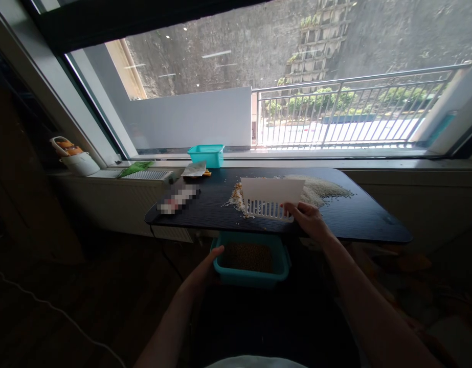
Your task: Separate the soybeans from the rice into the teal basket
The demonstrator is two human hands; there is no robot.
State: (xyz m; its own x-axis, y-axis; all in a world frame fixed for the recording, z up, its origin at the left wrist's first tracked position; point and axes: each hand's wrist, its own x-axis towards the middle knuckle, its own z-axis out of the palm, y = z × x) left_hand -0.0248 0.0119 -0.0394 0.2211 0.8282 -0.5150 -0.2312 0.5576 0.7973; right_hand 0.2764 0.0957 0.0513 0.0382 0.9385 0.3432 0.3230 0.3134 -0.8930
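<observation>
My right hand (pixel 307 217) is closed on the slotted lower edge of a white flat plastic piece (pixel 272 189), held above the dark table (pixel 205 209). A row of slots runs along that edge. My left hand (pixel 209 259) grips the left rim of a teal plastic tub (pixel 251 280), below the table's front edge. Small brown grains or pellets (pixel 249 256) cover the tub's bottom. Behind the white piece lies a scatter of yellow and white grains (pixel 237 197), partly hidden by it. A larger heap of white grains (pixel 322 190) spreads to the right.
A second teal tub (pixel 207 156) stands at the table's back by the window. Near it lie a paper (pixel 194 169) and a blurred-out item (pixel 179 199). A green cloth (pixel 136 168) and a white pot (pixel 80 163) rest on the left sill. A cable hangs from the table's left end.
</observation>
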